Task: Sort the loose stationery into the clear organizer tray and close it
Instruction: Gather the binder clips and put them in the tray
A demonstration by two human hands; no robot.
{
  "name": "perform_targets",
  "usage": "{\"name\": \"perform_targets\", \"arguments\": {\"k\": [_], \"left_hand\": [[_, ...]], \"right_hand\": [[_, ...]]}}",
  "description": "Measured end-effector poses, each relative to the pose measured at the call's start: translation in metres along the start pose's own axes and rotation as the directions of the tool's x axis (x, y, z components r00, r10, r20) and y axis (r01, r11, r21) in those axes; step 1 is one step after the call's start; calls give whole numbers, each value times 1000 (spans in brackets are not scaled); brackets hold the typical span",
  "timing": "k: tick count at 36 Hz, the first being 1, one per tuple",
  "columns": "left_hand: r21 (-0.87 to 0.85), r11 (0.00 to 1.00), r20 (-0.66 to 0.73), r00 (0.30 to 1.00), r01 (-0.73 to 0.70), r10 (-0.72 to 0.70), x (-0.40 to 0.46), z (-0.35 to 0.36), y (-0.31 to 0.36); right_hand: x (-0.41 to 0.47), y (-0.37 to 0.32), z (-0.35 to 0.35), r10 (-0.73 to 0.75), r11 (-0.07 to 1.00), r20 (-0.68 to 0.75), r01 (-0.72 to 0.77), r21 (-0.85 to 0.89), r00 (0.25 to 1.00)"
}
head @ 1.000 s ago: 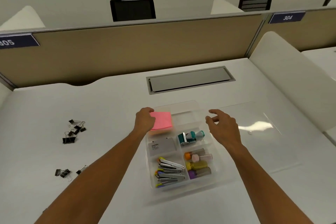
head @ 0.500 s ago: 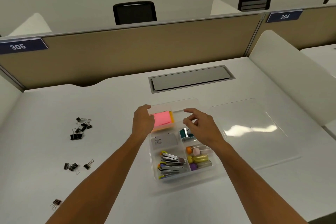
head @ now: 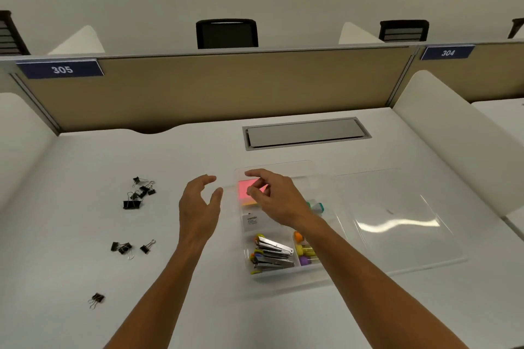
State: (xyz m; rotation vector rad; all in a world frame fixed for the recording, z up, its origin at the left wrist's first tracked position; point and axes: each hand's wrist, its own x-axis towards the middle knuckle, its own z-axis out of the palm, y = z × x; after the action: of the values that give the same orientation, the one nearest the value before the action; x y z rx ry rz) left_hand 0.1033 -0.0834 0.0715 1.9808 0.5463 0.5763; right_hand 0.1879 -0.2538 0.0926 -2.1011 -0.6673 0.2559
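Note:
The clear organizer tray sits mid-desk, its flat clear lid lying beside it on the right. A pink sticky-note pad lies in the tray's far-left compartment. My right hand hovers over that pad with fingers loosely curled, and it holds nothing that I can see. My left hand is just left of the tray, fingers relaxed and empty. Staplers, a white box, coloured pins and a teal item fill other compartments. Several black binder clips lie loose at the left.
More binder clips lie nearer me, one group and a single one. A grey cable hatch is set in the desk behind the tray. A beige partition closes the back, and white side dividers flank the desk.
My left hand has let go of the pink pad, which now lies in the tray, and has drawn back to the left. My right hand has moved left over the pad.

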Motion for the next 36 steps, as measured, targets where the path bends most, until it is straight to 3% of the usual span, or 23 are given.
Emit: {"name": "perform_targets", "arguments": {"k": [5, 10, 30, 36], "left_hand": [[57, 990, -130, 982, -130, 136, -15, -32, -9], [86, 986, -188, 969, -144, 158, -27, -62, -23], [73, 993, -422, 905, 94, -55, -70, -184, -109], [81, 978, -419, 897, 191, -140, -87, -200, -147]], "right_hand": [[6, -19, 16, -54, 998, 38, 54, -15, 998], [8, -38, 40, -72, 997, 56, 71, 29, 996], [17, -84, 143, -152, 987, 136, 143, 75, 979], [17, -77, 174, -135, 991, 168, 131, 35, 977]]}}
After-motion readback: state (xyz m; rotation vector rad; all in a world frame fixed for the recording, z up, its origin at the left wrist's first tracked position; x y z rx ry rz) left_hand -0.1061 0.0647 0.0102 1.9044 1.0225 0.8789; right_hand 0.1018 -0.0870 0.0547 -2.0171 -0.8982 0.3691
